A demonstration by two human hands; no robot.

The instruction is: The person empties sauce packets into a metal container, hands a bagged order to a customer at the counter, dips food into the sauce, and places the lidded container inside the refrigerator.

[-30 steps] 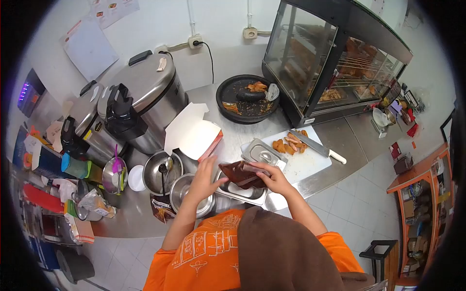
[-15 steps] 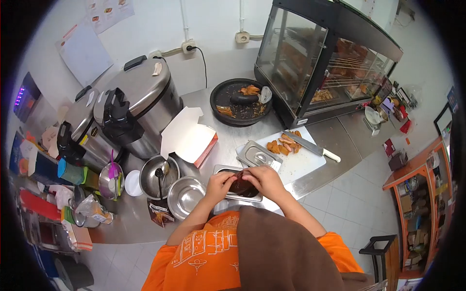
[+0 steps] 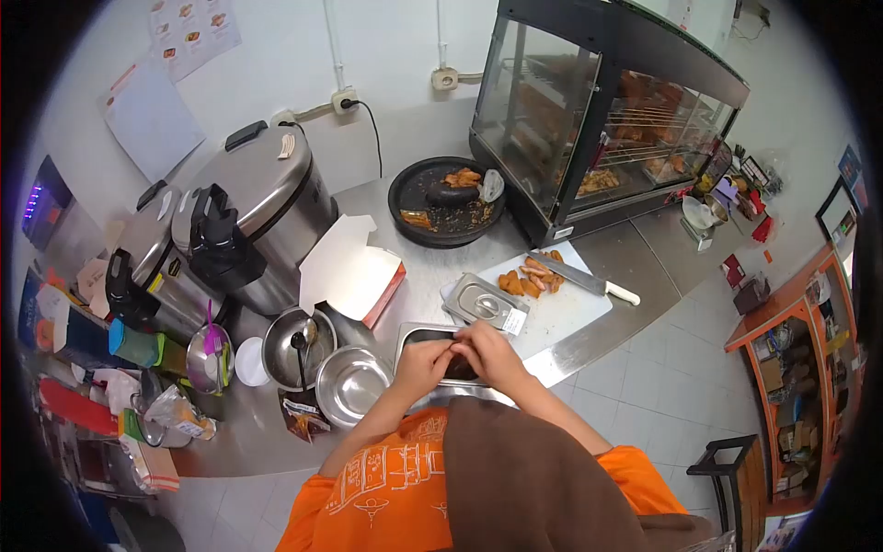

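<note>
My left hand (image 3: 426,364) and my right hand (image 3: 487,353) meet over a steel rectangular pan (image 3: 402,348), fingertips pressed together. Both sets of fingers are closed on something too small or hidden to make out. Dark contents show in the pan under my hands. Just beyond lies a steel lid (image 3: 482,302) with a white label, overlapping a white cutting board (image 3: 575,311). Cut pieces of browned meat (image 3: 531,279) and a knife (image 3: 578,276) with a white handle rest on the board.
An open paper box (image 3: 354,267) and two steel bowls (image 3: 353,385) stand left of the pan. Behind are a black stone mortar (image 3: 446,230), a glass display warmer (image 3: 538,110) and large steel cookers (image 3: 267,184). Utensils and packets crowd the far left.
My hands have drawn closer together, and the dark piece seen between them before is now mostly hidden. The whole view has shifted slightly.
</note>
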